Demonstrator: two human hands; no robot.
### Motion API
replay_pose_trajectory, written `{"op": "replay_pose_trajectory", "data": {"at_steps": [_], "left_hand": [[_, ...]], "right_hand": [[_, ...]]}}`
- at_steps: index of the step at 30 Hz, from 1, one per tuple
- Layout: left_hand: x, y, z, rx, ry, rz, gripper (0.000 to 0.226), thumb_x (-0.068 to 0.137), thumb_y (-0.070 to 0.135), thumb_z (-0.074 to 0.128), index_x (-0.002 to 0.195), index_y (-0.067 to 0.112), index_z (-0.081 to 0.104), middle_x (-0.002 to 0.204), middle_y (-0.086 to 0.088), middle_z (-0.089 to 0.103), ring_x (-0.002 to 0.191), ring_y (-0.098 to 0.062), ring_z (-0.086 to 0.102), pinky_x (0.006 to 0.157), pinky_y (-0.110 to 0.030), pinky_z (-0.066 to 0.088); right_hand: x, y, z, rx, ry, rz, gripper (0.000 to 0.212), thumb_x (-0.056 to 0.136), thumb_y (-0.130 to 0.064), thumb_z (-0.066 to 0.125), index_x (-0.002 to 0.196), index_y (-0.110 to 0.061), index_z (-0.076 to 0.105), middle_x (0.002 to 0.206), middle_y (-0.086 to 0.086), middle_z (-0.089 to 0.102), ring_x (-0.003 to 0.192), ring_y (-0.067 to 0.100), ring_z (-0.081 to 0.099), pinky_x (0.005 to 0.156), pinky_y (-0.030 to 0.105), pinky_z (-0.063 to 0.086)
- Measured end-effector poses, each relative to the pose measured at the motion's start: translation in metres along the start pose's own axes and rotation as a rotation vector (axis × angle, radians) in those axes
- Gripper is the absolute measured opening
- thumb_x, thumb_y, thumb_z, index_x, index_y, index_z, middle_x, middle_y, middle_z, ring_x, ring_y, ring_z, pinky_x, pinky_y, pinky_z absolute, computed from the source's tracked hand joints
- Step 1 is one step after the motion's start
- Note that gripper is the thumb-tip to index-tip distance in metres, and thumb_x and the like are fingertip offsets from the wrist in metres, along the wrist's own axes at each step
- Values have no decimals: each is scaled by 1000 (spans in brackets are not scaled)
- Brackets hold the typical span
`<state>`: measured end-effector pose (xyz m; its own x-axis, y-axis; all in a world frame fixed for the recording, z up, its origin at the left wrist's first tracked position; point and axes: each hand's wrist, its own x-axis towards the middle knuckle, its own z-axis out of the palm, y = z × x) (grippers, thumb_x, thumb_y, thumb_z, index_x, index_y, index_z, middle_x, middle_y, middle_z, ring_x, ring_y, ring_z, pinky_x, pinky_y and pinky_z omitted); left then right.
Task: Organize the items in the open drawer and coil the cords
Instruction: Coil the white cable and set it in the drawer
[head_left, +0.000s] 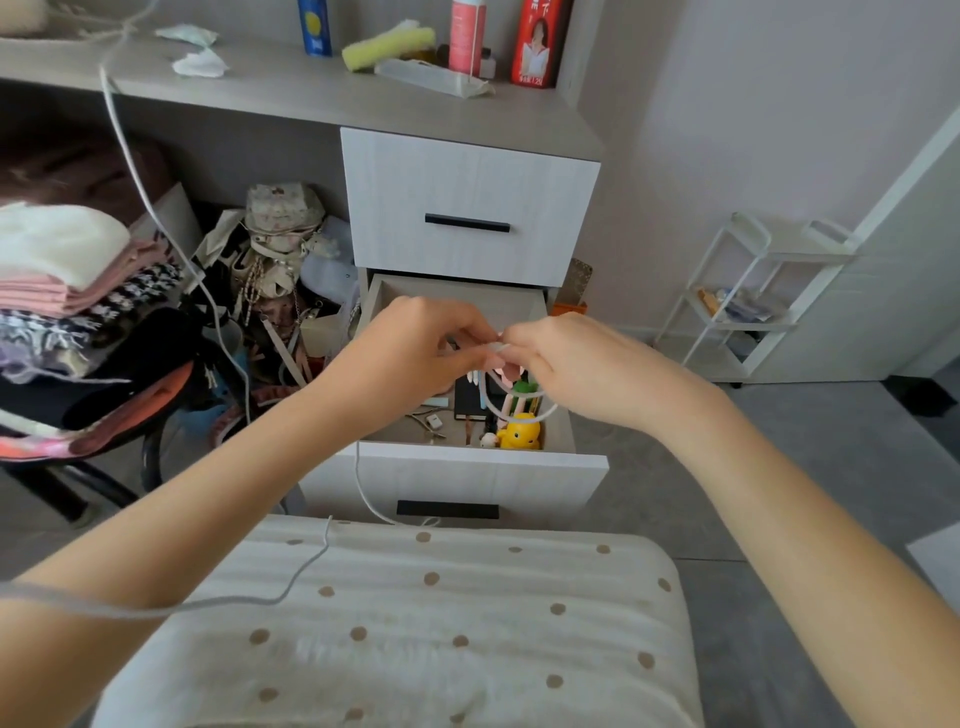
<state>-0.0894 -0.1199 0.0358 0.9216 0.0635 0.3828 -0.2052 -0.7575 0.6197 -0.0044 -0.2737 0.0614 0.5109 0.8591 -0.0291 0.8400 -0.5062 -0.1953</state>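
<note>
Above drawer (452, 480), left hand (415, 353) and right hand (576, 364) fingers (519, 344) pinch cord (483, 389).

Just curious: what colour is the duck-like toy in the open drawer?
Bright yellow: the duck-like toy shows best in the head view.

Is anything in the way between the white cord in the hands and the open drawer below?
Nothing in the air. But under the white cord the drawer holds a yellow toy and a black notebook; its left floor looks barer.

Soft even daylight, faint shadows, wide-angle bending at edges — slightly blurry
</note>
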Motion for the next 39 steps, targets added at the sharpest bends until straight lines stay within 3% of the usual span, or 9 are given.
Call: {"op": "replay_pose_trajectory", "data": {"at_steps": [5,9,12,16,19,27,29,33,39], "left_hand": [[-3,-3,5,-252,-57,-183,34,76,26,74,105,23,55,69,2,73,68,-10,69,62,-16,51],[-7,-5,13,-423,-56,-297,12,82,22,69,84,12,61,60,-6,67,62,-28,62,58,-23,47],[-7,-8,17,-441,-63,-302,14,85,18,66,76,9,60,71,-12,70,60,-17,64,57,-20,50],[-6,-11,22,-390,-29,-285,24,85,30,66,97,11,56,90,-15,70,83,-30,67,73,-35,56],[-6,-9,18,-353,13,-232,24,88,30,60,106,19,49,79,-8,68,69,-18,63,54,-14,42],[-8,-11,22,-129,48,-160,11,93,28,53,93,18,57,77,-9,67,46,-1,45,49,-13,33],[-8,-10,23,-154,110,-164,9,93,26,54,90,18,58,72,-4,66,50,-3,52,51,-14,37],[-10,-7,29,-401,179,-238,15,93,20,55,89,7,61,65,-6,60,57,-32,55,46,-23,36],[-10,-2,31,-671,283,-339,15,95,14,52,91,4,62,66,-15,50,45,-14,38,39,-18,30]], "right_hand": [[1,6,2,16,136,-3,19,101,-18,38,85,-20,47,61,-3,44,52,15,42,48,19,32],[2,10,10,-39,325,10,13,101,-19,37,90,-21,44,58,-5,45,47,12,43,42,21,31],[4,7,18,-103,400,-4,15,101,-24,36,96,-15,47,65,1,54,52,18,52,47,35,41],[7,7,21,-205,347,-46,7,95,-12,50,102,-12,48,71,2,54,57,20,56,50,37,50],[7,5,23,-244,289,-58,13,91,-6,54,97,-13,45,68,0,44,54,20,52,49,39,49],[9,7,25,-278,302,-124,15,95,-9,49,89,-18,39,67,-5,40,51,13,41,45,28,33],[8,8,29,-65,356,-104,4,97,-19,50,101,-17,50,70,-5,49,57,11,48,48,28,37],[4,7,28,658,393,70,20,95,-31,51,111,-20,58,81,-9,62,69,4,60,58,21,46],[-3,5,41,1594,239,130,34,100,-29,35,106,-8,63,70,-3,56,75,9,58,83,30,49]]}}
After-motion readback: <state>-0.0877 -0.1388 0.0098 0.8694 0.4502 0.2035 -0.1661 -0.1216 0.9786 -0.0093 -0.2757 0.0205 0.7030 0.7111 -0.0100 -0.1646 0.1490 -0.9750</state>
